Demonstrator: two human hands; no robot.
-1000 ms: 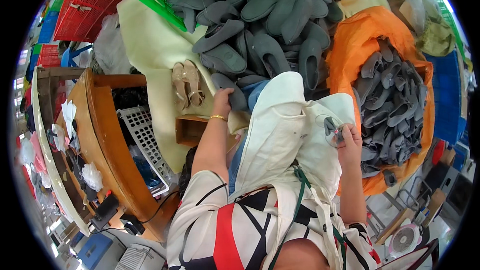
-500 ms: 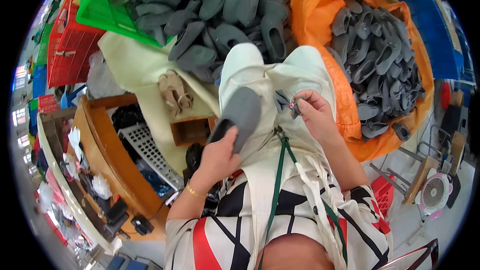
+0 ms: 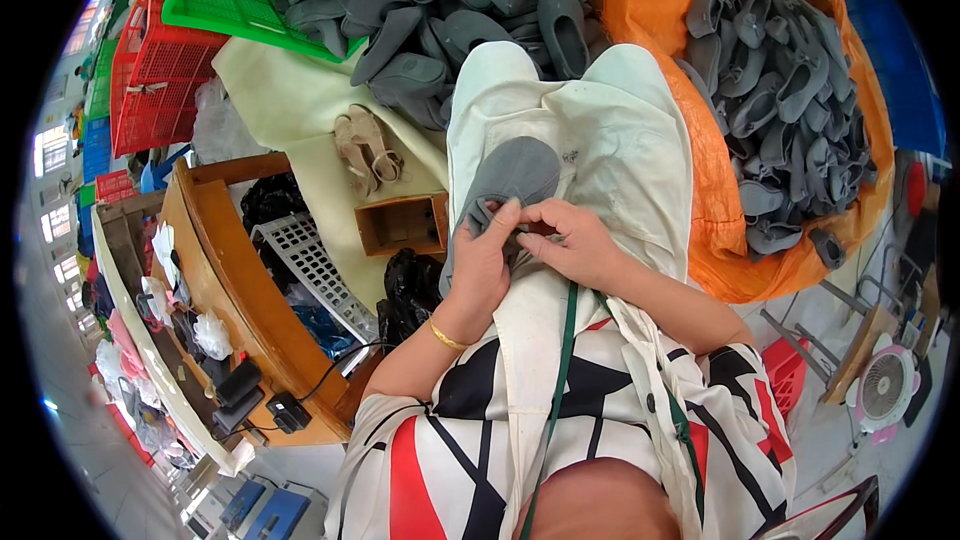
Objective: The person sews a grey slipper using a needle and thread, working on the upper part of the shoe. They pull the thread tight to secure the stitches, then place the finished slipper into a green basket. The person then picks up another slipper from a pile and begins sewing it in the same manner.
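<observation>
A grey cloth shoe [image 3: 515, 168] rests on my lap, its rounded toe end pointing away from me. My left hand [image 3: 482, 265] is closed round its near part, the thumb pressing at the opening. At that same opening my right hand [image 3: 575, 245] pinches the grey edge, its fingertips almost touching the left thumb. Any small part between those fingertips is hidden. White cloth [image 3: 630, 160] covers my knees beneath the shoe.
Beyond my knees lies a heap of grey shoes [image 3: 440, 50] beside a green crate [image 3: 225, 15]. An orange sack [image 3: 690, 230] of grey shoes stands at right. To the left are beige sandals [image 3: 368, 155], a small wooden box [image 3: 385, 228] and a wooden desk [image 3: 235, 310].
The shoe has come down to mid-lap, toe away from me. My right hand, which held a small grey piece apart at the right, has moved left to the shoe's opening.
</observation>
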